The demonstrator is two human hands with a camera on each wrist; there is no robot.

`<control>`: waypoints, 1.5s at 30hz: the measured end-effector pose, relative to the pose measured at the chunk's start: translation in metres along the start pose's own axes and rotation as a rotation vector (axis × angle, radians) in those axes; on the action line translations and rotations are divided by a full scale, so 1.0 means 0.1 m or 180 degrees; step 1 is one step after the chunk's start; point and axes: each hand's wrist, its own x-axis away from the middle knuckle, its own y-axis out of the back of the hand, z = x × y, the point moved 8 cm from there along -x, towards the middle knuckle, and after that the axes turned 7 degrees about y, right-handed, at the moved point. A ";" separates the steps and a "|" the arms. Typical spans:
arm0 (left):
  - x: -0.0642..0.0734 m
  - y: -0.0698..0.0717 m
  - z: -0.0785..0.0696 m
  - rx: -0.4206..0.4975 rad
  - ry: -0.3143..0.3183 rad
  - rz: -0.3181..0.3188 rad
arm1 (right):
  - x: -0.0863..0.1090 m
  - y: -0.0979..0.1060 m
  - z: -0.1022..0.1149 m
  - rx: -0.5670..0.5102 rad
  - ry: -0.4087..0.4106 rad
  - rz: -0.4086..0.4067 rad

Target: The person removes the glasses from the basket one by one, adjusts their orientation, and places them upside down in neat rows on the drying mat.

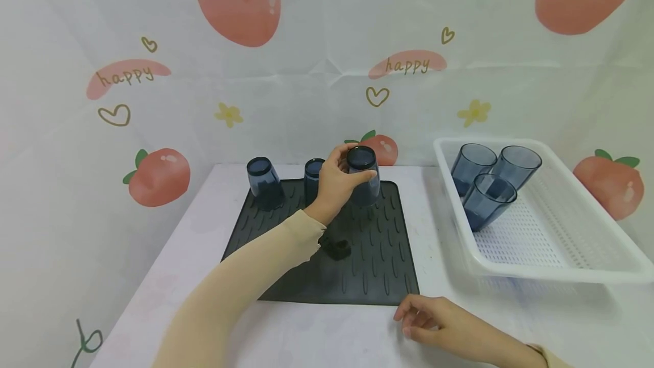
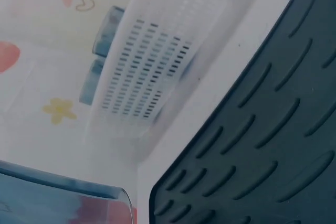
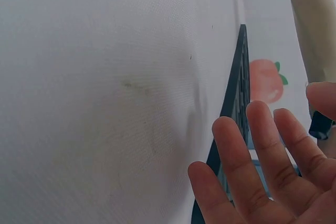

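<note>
Left hand grips 1 inverted, translucent blue glass; right hand loosely curled.

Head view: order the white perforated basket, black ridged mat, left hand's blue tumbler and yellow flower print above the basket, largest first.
1. White perforated basket, black ridged mat: too alike to rank; a sleeve covers part of the mat
2. Blue tumbler in left hand
3. Yellow flower print

Two glasses stand on a mat left of the left grip; a basket holding three glasses sits right.
</note>
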 end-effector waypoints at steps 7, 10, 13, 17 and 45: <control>-0.07 -0.04 0.12 -0.0166 0.0117 -0.0094 | 0.00 0.00 -0.04 -0.0032 -0.0084 -0.0004; -0.08 -0.08 0.18 -0.0249 0.0157 -0.0089 | 0.01 0.00 -0.05 -0.0077 -0.0144 -0.0002; -0.09 -0.12 0.26 -0.0275 0.0194 -0.0049 | 0.01 0.01 -0.06 -0.0115 -0.0191 0.0009; -0.09 -0.16 0.36 -0.0256 0.0227 -0.0034 | 0.01 0.00 -0.08 -0.0161 -0.0239 0.0027; -0.13 -0.23 0.60 -0.0558 0.0355 -0.0008 | 0.05 -0.02 -0.06 -0.0315 -0.0350 0.0096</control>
